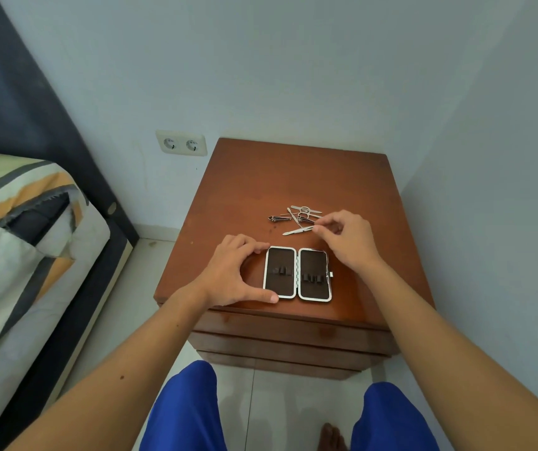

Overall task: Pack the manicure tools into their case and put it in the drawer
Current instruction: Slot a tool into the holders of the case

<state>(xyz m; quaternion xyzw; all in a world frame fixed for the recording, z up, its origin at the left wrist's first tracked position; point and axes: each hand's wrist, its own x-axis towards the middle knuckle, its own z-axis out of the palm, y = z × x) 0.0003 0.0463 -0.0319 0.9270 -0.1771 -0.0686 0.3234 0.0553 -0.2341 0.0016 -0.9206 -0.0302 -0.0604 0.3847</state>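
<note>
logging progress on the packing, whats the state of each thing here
case: open flat on the nightstand, loops empty
manicure tools: loose in a pile behind the case
left hand: steadying the case's left edge
right hand: pinching the end of one tool
nightstand drawers: shut

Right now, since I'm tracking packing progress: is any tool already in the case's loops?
No: both halves of the open case show bare loops, and the tools lie loose on the nightstand behind it.
</note>
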